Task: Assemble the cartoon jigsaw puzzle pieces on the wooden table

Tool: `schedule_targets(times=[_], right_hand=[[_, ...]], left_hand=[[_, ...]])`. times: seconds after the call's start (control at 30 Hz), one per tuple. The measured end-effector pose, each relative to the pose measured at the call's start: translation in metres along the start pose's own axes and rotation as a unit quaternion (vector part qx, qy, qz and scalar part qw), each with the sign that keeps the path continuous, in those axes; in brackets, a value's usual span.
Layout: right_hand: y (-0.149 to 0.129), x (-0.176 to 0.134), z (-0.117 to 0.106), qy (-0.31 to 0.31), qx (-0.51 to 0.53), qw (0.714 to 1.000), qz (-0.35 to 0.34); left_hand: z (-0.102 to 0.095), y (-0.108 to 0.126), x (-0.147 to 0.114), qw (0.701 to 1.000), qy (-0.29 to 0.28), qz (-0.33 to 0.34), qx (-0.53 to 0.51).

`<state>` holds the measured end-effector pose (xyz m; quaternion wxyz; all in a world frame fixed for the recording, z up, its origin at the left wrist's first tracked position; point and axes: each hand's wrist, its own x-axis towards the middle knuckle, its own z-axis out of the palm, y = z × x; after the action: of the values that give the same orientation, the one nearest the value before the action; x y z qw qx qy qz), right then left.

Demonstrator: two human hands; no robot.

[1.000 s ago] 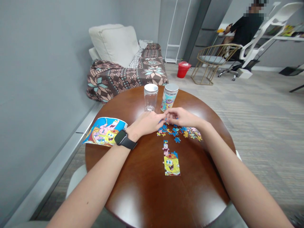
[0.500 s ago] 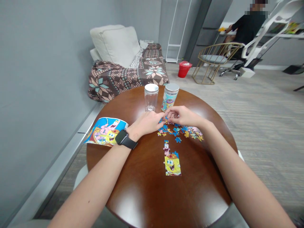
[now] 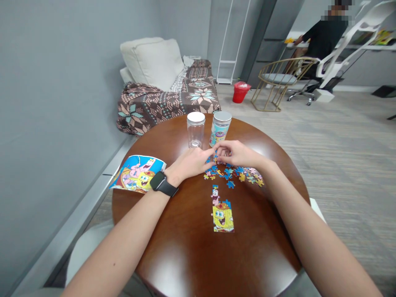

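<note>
Head view: left hand [image 3: 194,161] and right hand [image 3: 236,154] beside loose puzzle pieces [image 3: 241,177].

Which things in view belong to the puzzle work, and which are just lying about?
In the work:
left hand and right hand, at the loose pieces
partly joined puzzle
picture sheet with matching characters
labelled jar, possibly

Just about:
clear jar, seemingly
dark watch, worn
red bin
gold-framed chair
white cushion

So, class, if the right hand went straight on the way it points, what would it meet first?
Probably the left hand: it lies just ahead of the right hand, though whether the two touch is unclear.
</note>
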<state>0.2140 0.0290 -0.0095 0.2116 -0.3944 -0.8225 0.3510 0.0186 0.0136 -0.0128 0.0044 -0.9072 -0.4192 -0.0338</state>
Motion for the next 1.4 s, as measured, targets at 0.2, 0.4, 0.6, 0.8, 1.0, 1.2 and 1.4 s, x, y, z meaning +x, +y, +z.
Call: schedule_targets(times=[0.2, 0.4, 0.6, 0.8, 1.0, 1.2, 1.4], right_hand=[[-0.003, 0.001, 0.001, -0.006, -0.004, 1.0, 0.014], [-0.009, -0.001, 0.0, -0.006, -0.01, 1.0, 0.028], [-0.008, 0.0, 0.0, -0.007, -0.031, 0.999, 0.02], [-0.005, -0.001, -0.001, 0.006, -0.014, 1.0, 0.012], [0.001, 0.001, -0.001, 0.027, 0.012, 1.0, -0.009], [0.002, 0.003, 0.003, 0.033, 0.015, 0.999, -0.011], [-0.002, 0.003, 0.003, 0.034, -0.015, 0.999, 0.004]], left_hand=[[-0.006, 0.0, -0.003, 1.0, 0.005, 0.003, 0.009], [-0.006, 0.0, -0.002, 1.0, 0.013, -0.008, -0.003], [-0.002, -0.001, -0.001, 1.0, 0.01, 0.003, 0.014], [-0.005, 0.001, -0.002, 1.0, 0.014, -0.003, 0.015], [-0.007, 0.001, -0.002, 1.0, 0.01, -0.015, 0.016], [-0.01, 0.0, -0.003, 1.0, 0.019, -0.019, -0.011], [-0.008, 0.001, -0.003, 0.999, 0.037, -0.033, -0.016]])
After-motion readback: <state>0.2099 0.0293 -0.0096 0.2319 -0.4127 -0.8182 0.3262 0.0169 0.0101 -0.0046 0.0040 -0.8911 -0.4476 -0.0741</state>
